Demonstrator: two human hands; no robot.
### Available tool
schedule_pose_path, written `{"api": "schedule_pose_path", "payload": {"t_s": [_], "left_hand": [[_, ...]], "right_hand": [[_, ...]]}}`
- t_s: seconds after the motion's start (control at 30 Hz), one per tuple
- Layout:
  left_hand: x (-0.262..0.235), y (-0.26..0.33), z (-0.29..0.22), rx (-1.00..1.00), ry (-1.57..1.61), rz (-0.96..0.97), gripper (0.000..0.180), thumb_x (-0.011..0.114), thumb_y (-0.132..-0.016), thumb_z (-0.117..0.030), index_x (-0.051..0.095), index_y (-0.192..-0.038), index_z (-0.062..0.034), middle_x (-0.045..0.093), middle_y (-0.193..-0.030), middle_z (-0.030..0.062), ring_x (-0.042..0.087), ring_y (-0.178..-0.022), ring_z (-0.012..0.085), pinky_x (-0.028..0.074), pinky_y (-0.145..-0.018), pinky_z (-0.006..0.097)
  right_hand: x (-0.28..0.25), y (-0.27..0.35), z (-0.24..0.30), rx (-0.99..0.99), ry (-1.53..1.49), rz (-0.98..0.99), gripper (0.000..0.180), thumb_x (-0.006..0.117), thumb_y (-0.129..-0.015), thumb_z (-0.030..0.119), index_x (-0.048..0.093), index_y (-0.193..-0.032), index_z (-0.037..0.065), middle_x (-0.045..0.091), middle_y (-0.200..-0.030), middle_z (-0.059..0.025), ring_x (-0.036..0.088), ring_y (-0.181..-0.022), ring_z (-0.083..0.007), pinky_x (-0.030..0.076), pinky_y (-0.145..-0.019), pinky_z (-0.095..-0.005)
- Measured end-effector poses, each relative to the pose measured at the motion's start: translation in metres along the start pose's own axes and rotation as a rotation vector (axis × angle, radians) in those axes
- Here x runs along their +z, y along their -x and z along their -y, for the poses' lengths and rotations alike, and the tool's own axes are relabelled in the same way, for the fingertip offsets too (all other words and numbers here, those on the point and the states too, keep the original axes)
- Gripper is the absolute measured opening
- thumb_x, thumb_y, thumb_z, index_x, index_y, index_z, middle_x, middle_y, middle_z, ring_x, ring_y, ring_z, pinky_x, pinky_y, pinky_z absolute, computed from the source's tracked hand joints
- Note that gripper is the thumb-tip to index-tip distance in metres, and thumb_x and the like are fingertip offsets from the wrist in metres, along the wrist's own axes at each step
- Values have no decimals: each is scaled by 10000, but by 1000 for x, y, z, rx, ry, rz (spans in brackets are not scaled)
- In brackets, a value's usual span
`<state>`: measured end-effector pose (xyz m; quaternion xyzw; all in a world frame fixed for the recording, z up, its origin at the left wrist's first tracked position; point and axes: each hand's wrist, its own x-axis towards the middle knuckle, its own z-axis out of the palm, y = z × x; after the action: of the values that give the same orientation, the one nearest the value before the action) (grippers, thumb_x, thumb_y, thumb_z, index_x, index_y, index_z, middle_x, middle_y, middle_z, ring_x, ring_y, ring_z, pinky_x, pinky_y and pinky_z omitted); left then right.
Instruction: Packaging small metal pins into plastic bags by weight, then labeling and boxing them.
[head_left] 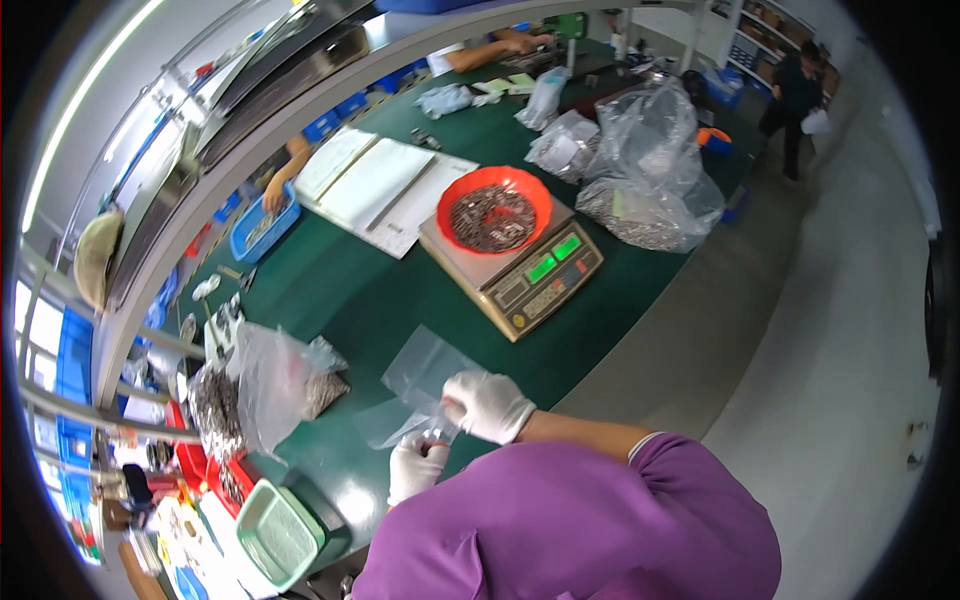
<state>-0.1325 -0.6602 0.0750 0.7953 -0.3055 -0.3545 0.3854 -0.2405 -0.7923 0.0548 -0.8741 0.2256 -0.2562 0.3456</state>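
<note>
Both my hands wear white gloves and hold a small clear plastic bag (420,385) over the green table (340,290). My right hand (487,405) pinches the bag's near edge from above. My left hand (415,468) grips the same edge from below, close to my purple sleeve. A few small dark parts seem to sit in the bag near my fingers. Farther back, a red bowl (497,208) full of small metal parts rests on a weighing scale (520,270) with a green display.
A clear bag of metal parts (275,385) lies left of my hands, a green basket (280,535) nearer. Open paper sheets (385,190) and large plastic bags of parts (650,170) lie beyond the scale. Other people's arms reach in at the far side; a person stands far right.
</note>
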Motion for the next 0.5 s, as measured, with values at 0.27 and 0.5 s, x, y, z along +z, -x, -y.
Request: {"api": "schedule_pose_path", "payload": {"t_s": [0.27,0.5], "left_hand": [[17,-17,-10,238,-338,-485,306,638,-704,-74,557,-993,-12,566,-1036,163,597,-676,217,491,-608,319],[-9,-33,-15,635,-675,-199,262,675,-620,-58,536,-842,-36,404,-1327,179,618,-747,280,504,-612,348]], "right_hand": [[1,4,-1,-92,129,202,91,597,-744,139,588,-818,88,569,-797,-97,600,-763,-285,485,-648,-387],[-9,1,14,-66,220,203,90,585,-726,118,618,-803,84,570,-826,-97,607,-777,-281,487,-661,-395]]}}
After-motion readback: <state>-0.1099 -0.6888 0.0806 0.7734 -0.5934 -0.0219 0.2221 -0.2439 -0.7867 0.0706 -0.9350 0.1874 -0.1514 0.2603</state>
